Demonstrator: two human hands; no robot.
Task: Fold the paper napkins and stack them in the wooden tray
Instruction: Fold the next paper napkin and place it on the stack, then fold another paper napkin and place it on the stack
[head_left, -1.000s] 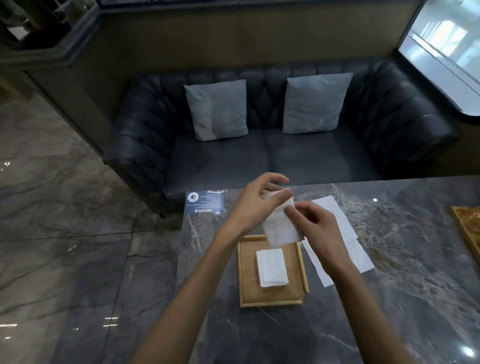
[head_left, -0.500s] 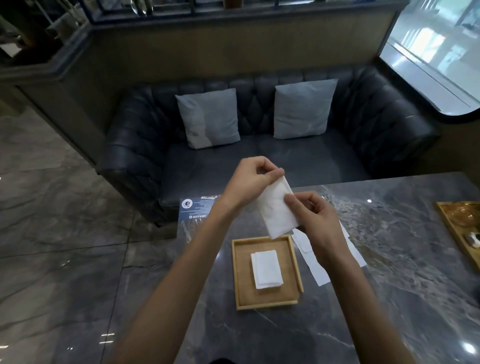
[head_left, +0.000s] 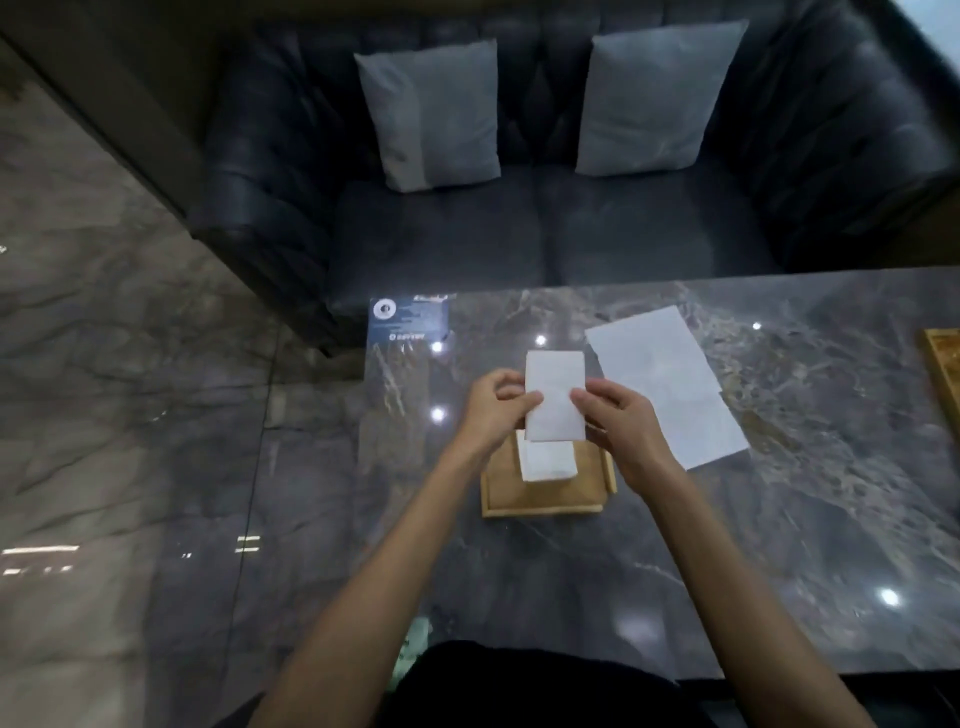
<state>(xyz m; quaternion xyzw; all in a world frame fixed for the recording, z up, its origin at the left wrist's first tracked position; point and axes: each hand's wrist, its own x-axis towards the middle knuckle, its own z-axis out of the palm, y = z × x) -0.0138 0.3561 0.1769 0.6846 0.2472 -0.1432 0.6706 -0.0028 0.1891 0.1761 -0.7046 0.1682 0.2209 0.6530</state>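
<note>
A folded white napkin (head_left: 555, 387) is held flat above the far end of the wooden tray (head_left: 540, 501). My left hand (head_left: 496, 410) pinches its left edge and my right hand (head_left: 621, 421) pinches its right edge. Below it, a folded napkin (head_left: 546, 461) lies in the tray, partly hidden by the held one. To the right, unfolded white napkins (head_left: 667, 384) lie flat on the dark marble table (head_left: 779, 519).
A blue card (head_left: 408, 318) lies at the table's far left corner. Another wooden tray (head_left: 945, 364) shows at the right edge. A dark leather sofa (head_left: 545, 228) with two grey cushions stands beyond the table. Marble floor lies to the left.
Both hands have lowered the napkin towards the tray, and it now lies flat and squared between them. The camera has tilted downwards.
</note>
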